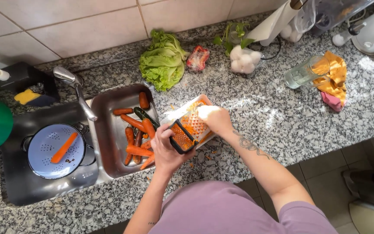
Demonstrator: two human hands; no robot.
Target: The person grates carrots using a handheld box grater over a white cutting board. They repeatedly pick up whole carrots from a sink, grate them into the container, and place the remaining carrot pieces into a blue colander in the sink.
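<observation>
My left hand [166, 147] grips the black handle end of a box grater [186, 130] that lies tilted over a white plate [179, 113] on the granite counter. My right hand [215, 119] presses down on the grater's upper face; whatever it holds is hidden under the fingers. Orange carrot shreds coat the grater and lie on the plate. Just left of my left hand, a steel tray [104, 130] holds several whole carrots [137, 151].
A pale blue colander [44, 156] with one peeled carrot [63, 147] sits in the sink, below the tap [76, 89]. Lettuce [163, 60], a red packet [198, 57], eggs [244, 60], a glass jug [301, 73] and a yellow cloth [336, 71] lie on the counter behind.
</observation>
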